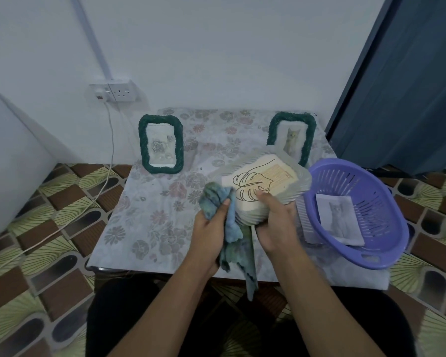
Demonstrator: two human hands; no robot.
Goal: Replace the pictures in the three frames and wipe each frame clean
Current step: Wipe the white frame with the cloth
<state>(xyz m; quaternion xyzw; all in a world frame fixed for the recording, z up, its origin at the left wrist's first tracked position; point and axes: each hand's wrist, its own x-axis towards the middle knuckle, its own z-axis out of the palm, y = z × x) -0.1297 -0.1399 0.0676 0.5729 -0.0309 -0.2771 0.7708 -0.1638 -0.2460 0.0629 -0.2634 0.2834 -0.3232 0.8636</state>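
My right hand (pixel 274 220) grips the near edge of a pale ribbed frame (pixel 291 173) holding a leaf line drawing, tilted above the table. My left hand (pixel 209 228) clutches a blue-green cloth (pixel 224 215) pressed against the frame's left corner; the cloth's tail hangs past the table edge. Two green woven frames stand upright at the back: one with a rose picture (pixel 161 144) on the left, one with a cat picture (pixel 292 136) on the right, partly hidden behind the pale frame.
A purple plastic basket (pixel 386 228) sits at the table's right edge with a loose cat picture (pixel 339 219) inside. The small table carries a floral cloth (pixel 150 215). A wall socket (pixel 113 92) with a white cable is at the back left, a dark door on the right.
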